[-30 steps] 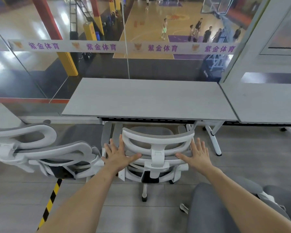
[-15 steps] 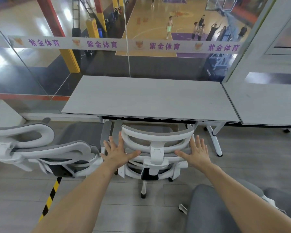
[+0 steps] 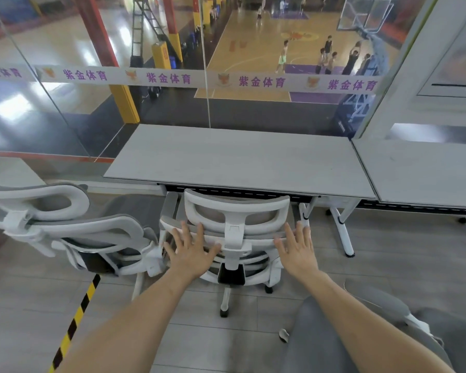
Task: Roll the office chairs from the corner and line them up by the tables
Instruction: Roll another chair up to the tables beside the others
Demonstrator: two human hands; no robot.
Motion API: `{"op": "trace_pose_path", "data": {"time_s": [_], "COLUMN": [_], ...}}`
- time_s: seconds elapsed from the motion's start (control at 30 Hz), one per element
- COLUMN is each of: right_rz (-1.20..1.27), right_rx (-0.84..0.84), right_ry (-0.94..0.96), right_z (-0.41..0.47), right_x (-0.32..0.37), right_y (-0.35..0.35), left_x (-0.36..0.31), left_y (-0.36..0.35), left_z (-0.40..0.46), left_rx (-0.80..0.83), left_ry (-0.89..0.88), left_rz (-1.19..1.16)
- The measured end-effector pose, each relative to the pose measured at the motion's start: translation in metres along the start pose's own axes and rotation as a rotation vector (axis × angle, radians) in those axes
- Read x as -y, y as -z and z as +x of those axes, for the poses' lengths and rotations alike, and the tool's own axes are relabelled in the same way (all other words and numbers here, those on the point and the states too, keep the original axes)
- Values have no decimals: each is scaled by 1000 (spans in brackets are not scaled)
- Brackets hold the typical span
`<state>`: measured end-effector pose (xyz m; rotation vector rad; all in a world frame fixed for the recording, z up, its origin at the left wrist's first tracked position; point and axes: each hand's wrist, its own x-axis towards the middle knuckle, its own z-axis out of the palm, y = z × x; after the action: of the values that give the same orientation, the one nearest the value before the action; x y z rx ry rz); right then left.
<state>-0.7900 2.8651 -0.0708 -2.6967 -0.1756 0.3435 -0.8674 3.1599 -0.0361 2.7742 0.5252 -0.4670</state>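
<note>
Palms forward, both my hands lie flat against the back of the white mesh office chair (image 3: 237, 230), fingers straight and spread. My left hand (image 3: 191, 250) presses the backrest left of the center spine; my right hand (image 3: 296, 249) presses its right side. That chair sits tucked under the grey table (image 3: 240, 160). A second office chair (image 3: 73, 232) stands just beside it, to the left.

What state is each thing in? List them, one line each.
Middle chair: upright, pushed up to the table.
Left chair: upright, beside it.
Table: top bare.
Left hand: open, flat on the chair back.
Right hand: open, flat on the chair back.
</note>
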Motion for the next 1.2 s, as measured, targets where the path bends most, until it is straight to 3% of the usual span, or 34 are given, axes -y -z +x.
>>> {"op": "trace_pose_path", "data": {"time_s": [0.33,0.7,1.0,1.2], "right_rz": [100,58,-7,18], "right_rx": [-70,-339,-538,-744], "right_ry": [105,165,165,167], "right_z": [-88,-287,-454,-519], "right_x": [-22,-96,-169,-220], "right_y": [25,40,72,121], "left_x": [-41,-82,-140,-201], "left_y": [-22,-76,-122,-138], "left_z": [-89,-294,-421,-474], "left_rx": [-25,-251,-259,-274], "left_ry": [-138,-312,-446,-518], "left_rz": [-45,-43,-26,-36]}}
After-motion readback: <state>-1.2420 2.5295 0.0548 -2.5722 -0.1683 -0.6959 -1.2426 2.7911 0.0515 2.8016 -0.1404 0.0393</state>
